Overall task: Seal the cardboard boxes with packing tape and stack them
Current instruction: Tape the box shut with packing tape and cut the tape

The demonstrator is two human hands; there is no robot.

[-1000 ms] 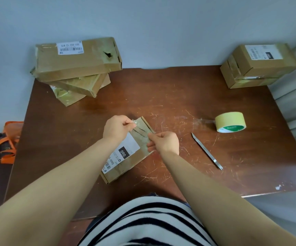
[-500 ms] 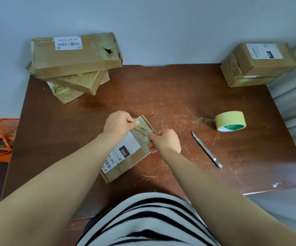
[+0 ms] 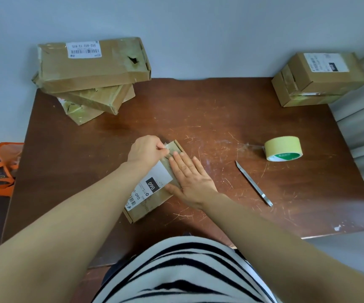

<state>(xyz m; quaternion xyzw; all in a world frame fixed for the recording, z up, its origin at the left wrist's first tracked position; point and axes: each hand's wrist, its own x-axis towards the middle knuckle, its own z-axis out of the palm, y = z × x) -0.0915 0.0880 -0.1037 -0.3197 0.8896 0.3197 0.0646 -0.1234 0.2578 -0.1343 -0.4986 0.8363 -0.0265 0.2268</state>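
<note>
A: Where does the small box [image 3: 147, 204] lie from our hands?
B: Directly under both. Its long axis runs on a slant, with the near end towards our left elbow and the far end just beyond our fingertips, to the right.
A: And what have we got hold of?
B: Our left hand [image 3: 147, 150] has thumb and forefinger curled, pinching a pale strip of tape [image 3: 166, 147] at the box's far end. Our right hand [image 3: 189, 180] holds nothing — its fingers are straight, lying flat on the box's top along its right edge.
A: So which hand does the smoothing?
B: The right, we judge. It lies on the top and could run along that slant towards the left hand's pinch.
A: If we need more tape?
B: The tape roll [image 3: 283, 148] sits well out to the right of our right hand, with the knife [image 3: 253, 183] between — the right arm is nearer both.
</note>
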